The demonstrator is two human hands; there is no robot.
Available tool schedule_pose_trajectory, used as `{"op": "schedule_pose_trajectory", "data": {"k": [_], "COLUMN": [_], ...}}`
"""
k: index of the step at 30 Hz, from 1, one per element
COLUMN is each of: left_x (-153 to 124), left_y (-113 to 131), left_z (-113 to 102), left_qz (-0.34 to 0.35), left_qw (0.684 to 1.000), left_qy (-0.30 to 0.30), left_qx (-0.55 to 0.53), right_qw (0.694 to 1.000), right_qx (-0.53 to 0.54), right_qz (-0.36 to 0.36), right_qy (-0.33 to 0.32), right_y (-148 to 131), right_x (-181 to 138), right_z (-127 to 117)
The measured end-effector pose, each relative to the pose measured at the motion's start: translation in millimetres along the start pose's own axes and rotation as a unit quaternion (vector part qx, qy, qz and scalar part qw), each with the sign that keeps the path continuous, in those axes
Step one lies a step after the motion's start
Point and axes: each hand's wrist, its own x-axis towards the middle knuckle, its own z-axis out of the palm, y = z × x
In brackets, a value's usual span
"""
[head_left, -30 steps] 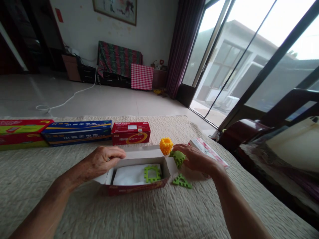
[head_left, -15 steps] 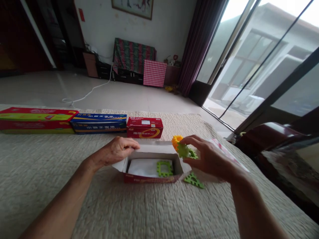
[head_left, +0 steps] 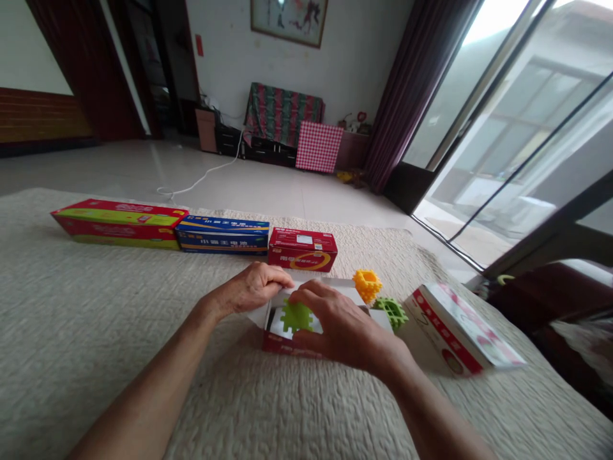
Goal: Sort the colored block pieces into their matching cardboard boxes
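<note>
Green toothed foam puzzle piece [head_left: 295, 315] sits over the open red cardboard box [head_left: 287, 344] on the quilted beige desk [head_left: 96, 332], the right hand [head_left: 335, 326] with fingers closed on it, just above the white lining. The left hand [head_left: 251, 289] has its fingers clamped on the box's rear flap. Lowering the piece flat while the box is kept steady looks wise. Beside the box lie an orange foam cube [head_left: 367, 284] and another green foam piece [head_left: 391, 311]; whether more lies inside is hidden.
</note>
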Motion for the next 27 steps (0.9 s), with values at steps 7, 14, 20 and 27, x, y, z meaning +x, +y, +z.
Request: {"op": "schedule_pose_trajectory", "data": {"k": [7,14,20,27], "left_x": [0,0,-1,-1], "left_y": [2,2,-1,0], "left_z": [0,1,1,1], "left_qz": [0.002,-0.020,-0.025,-0.029], "left_qw": [1.000,0.999,0.999,0.999], "left_qy": [0.006,0.009,0.011,0.011], "left_qx": [0.016,0.027,0.023,0.029], "right_qw": [0.999,0.999,0.992,0.979], "right_qx": [0.012,0.006,-0.064,-0.122], "right_qz": [0.010,0.030,0.110,0.125], "right_qy": [0.037,0.028,-0.018,-0.101], "right_y": [6,25,47,40], "right_x": [-11,-25,-41,-28], "right_z": [3,-12,-20,-17]}}
